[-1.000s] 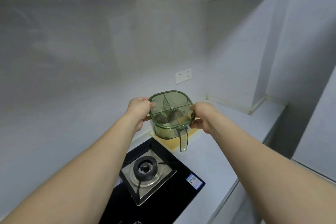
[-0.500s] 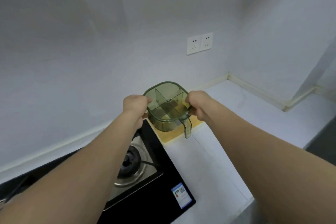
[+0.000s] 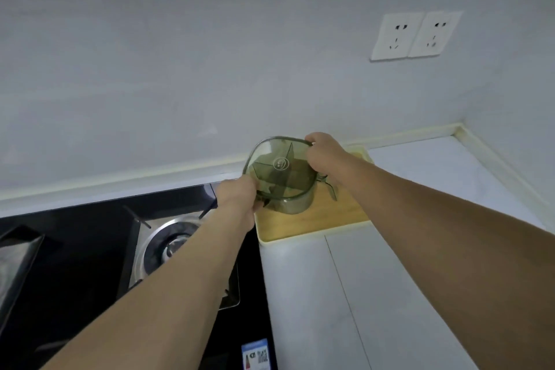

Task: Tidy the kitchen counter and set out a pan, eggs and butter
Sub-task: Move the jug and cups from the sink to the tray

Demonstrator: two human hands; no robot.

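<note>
A green see-through container (image 3: 280, 173) with inner dividers and a handle on its right side sits on a light wooden tray (image 3: 315, 219) against the back wall. My left hand (image 3: 237, 201) grips the container's near left rim. At the far right rim my right hand (image 3: 326, 156) grips it, hiding part of the lid and handle. No pan, eggs or butter are in view.
A black gas hob (image 3: 90, 249) with a steel burner (image 3: 171, 243) lies left of the tray, touching its edge. White countertop (image 3: 390, 279) stretches to the right as far as the corner. A double wall socket (image 3: 416, 34) is mounted above.
The container has come down onto the tray near the wall, both hands still on it. The view has tilted down and closer, and the handle now points right.
</note>
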